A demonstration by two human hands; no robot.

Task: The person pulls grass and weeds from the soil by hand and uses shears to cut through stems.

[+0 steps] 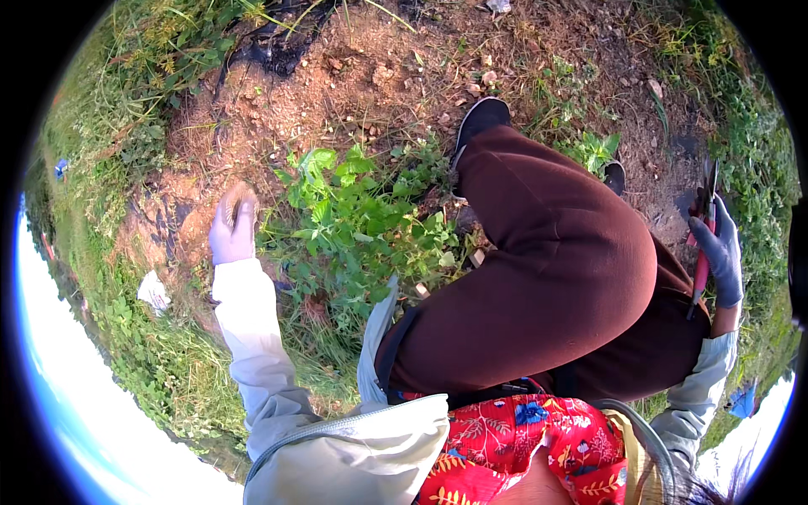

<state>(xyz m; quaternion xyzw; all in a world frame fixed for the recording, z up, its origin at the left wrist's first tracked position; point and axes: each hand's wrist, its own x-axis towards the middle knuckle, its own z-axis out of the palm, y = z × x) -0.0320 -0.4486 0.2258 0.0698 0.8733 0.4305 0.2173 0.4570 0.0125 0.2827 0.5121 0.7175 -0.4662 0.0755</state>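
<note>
My left hand [235, 226], in a pale glove with brownish fingertips, is over the bare soil left of a leafy green plant [353, 208]. Its fingers are blurred; thumb and fingers look curved with a gap between them, and no held thing shows. At the far right, my right hand [719, 252], in a grey glove, grips red-handled pruning shears [702, 271] beside my thigh. The metal blades of the shears point away from me.
Reddish-brown soil [379, 82] with small stones lies ahead. Torn black plastic sheeting [271, 50] shows at the upper left. A crumpled white piece of litter [153, 292] lies in grass at left. My bent legs [536, 271] and dark shoe [483, 120] occupy the middle. Weeds border both sides.
</note>
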